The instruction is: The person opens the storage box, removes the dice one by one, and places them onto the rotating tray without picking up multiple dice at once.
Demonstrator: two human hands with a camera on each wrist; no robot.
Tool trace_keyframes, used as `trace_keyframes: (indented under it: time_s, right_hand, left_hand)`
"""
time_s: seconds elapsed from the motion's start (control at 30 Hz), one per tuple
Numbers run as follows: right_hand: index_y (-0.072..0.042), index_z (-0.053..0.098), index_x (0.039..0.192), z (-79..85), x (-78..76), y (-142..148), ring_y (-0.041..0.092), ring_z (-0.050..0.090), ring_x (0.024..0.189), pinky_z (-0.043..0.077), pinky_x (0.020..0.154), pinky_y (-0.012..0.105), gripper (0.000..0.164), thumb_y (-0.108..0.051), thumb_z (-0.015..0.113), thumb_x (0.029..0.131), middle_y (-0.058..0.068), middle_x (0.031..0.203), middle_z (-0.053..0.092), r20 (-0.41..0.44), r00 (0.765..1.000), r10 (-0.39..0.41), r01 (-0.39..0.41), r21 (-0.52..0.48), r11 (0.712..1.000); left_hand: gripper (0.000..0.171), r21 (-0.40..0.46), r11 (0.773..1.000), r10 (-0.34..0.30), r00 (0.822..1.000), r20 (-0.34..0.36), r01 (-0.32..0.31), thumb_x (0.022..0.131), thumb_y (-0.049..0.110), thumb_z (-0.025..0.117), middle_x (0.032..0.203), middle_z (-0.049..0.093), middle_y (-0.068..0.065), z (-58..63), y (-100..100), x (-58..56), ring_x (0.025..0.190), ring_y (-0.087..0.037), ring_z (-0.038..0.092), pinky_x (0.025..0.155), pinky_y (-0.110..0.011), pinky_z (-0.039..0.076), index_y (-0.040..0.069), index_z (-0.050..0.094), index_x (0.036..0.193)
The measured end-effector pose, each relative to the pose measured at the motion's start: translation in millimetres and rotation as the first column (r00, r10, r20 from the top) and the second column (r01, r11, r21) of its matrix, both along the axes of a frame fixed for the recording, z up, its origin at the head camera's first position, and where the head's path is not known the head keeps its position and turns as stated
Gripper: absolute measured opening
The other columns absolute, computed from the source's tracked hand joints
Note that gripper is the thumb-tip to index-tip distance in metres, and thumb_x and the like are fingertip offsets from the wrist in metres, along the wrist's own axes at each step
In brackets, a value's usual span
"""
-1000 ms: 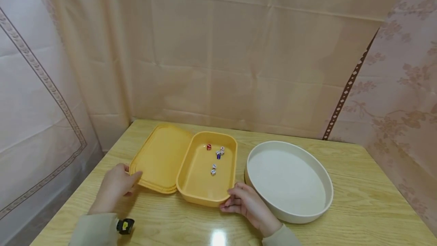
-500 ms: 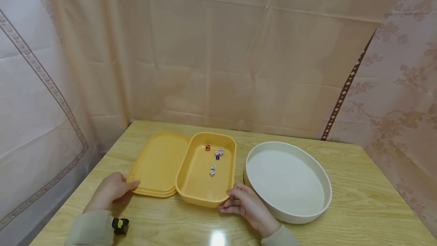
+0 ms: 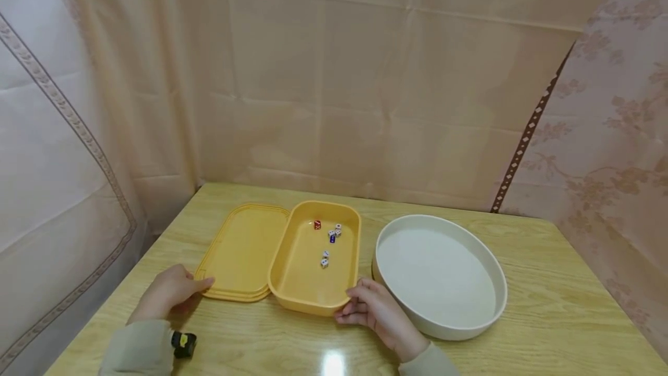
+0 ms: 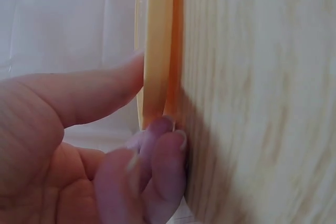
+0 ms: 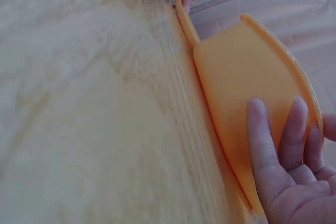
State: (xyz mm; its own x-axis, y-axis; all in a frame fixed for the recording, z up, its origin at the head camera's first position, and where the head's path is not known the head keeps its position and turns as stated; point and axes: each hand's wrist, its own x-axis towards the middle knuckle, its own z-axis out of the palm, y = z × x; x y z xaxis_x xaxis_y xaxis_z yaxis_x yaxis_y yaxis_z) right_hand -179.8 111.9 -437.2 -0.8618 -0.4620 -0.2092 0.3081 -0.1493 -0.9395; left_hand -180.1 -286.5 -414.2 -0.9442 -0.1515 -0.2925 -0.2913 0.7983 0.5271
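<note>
A flat yellow lid [image 3: 245, 248] lies on the table, left of the box. My left hand [image 3: 169, 290] pinches its near left corner; in the left wrist view the thumb is over the lid's edge [image 4: 157, 51] and the curled fingers are at its underside. Beside it stands the open yellow plastic box [image 3: 297, 271]. At the box's near right corner my right hand [image 3: 373, 309] grips the rim, thumb on top, other fingers along the outer wall [image 5: 231, 77]. Several dice lie on the box floor: a red die [image 3: 317, 225], a blue die [image 3: 332, 239] and white dice [image 3: 325, 263].
Close to the right of my right hand stands a large round cream tray [image 3: 440, 271] with a raised rim. Everything stands on a wood-grain table [image 3: 548, 295]. A beige cloth [image 3: 365, 91] hangs along its back edge. Black gear [image 3: 184, 344] sits at my left wrist.
My left hand has lowered the lid's near left side, so the lid now lies flat beside the box. My right hand keeps its grip on the box; the dice stay in place.
</note>
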Motion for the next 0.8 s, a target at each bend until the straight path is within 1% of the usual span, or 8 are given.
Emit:
trace_keyframes:
  time_s: [0.3, 0.5, 0.6, 0.7, 0.77, 0.8]
  right_hand:
    - [-0.010, 0.051, 0.087, 1.2, -0.6, -2.1, 0.016, 0.072, 0.073, 0.061, 0.074, 0.031, 0.008, -0.010, 0.052, 0.095, -0.002, 0.070, 0.064, -0.001, 1.000, -0.014, 0.014, -0.002, 1.000]
    - [-0.010, 0.052, 0.087, 1.4, -1.0, -1.3, 0.016, 0.072, 0.073, 0.061, 0.074, 0.032, 0.009, -0.011, 0.053, 0.095, -0.002, 0.071, 0.065, -0.014, 1.000, -0.018, 0.019, 0.017, 1.000]
    - [-0.009, 0.052, 0.085, 1.5, -0.6, -0.4, 0.015, 0.070, 0.073, 0.061, 0.075, 0.032, 0.012, -0.013, 0.055, 0.096, -0.001, 0.072, 0.066, -0.036, 0.999, -0.033, 0.035, 0.060, 0.998]
    - [-0.008, 0.052, 0.085, 2.7, 0.2, 0.8, 0.014, 0.069, 0.072, 0.060, 0.075, 0.032, 0.015, -0.016, 0.058, 0.097, 0.000, 0.074, 0.066, -0.064, 0.997, -0.053, 0.061, 0.135, 0.989]
    - [-0.006, 0.054, 0.088, 4.9, 1.7, 1.5, 0.014, 0.068, 0.072, 0.060, 0.074, 0.032, 0.017, -0.019, 0.059, 0.097, 0.001, 0.075, 0.066, -0.102, 0.993, -0.066, 0.086, 0.206, 0.975]
    - [-0.005, 0.055, 0.089, 6.5, 3.1, 1.8, 0.013, 0.067, 0.072, 0.060, 0.073, 0.031, 0.018, -0.021, 0.059, 0.098, 0.001, 0.076, 0.066, -0.136, 0.988, -0.068, 0.101, 0.253, 0.962]
  left_hand:
    - [0.048, 0.003, 1.000, -0.008, 1.000, 0.021, 0.007, 0.092, 0.037, 0.067, 0.053, 0.046, 0.001, 0.9, -0.2, -2.9, 0.049, -0.014, 0.044, 0.051, -0.028, 0.037, 0.016, 0.044, 0.055]
    - [0.047, 0.009, 1.000, -0.021, 1.000, 0.001, 0.021, 0.091, 0.034, 0.068, 0.053, 0.044, 0.002, -0.7, -1.0, -3.2, 0.050, -0.014, 0.043, 0.051, -0.028, 0.037, 0.016, 0.043, 0.056]
    - [0.045, 0.016, 1.000, -0.013, 1.000, 0.007, 0.013, 0.092, 0.034, 0.068, 0.054, 0.048, 0.000, -1.8, -0.7, -2.5, 0.050, -0.014, 0.046, 0.050, -0.028, 0.040, 0.013, 0.047, 0.059]
    - [0.041, 0.016, 1.000, 0.002, 1.000, 0.017, -0.002, 0.092, 0.036, 0.068, 0.062, 0.051, -0.004, -2.4, 0.0, -2.7, 0.055, -0.017, 0.050, 0.053, -0.029, 0.041, 0.007, 0.052, 0.068]
    - [0.040, 0.012, 1.000, 0.010, 1.000, 0.014, -0.010, 0.092, 0.037, 0.068, 0.067, 0.052, -0.007, -2.7, 0.5, -3.2, 0.059, -0.018, 0.051, 0.055, -0.030, 0.042, 0.003, 0.054, 0.075]
    - [0.040, 0.011, 1.000, 0.015, 1.000, 0.009, -0.015, 0.092, 0.037, 0.069, 0.068, 0.052, -0.007, -3.3, 0.7, -3.3, 0.059, -0.019, 0.051, 0.056, -0.030, 0.041, 0.003, 0.054, 0.076]
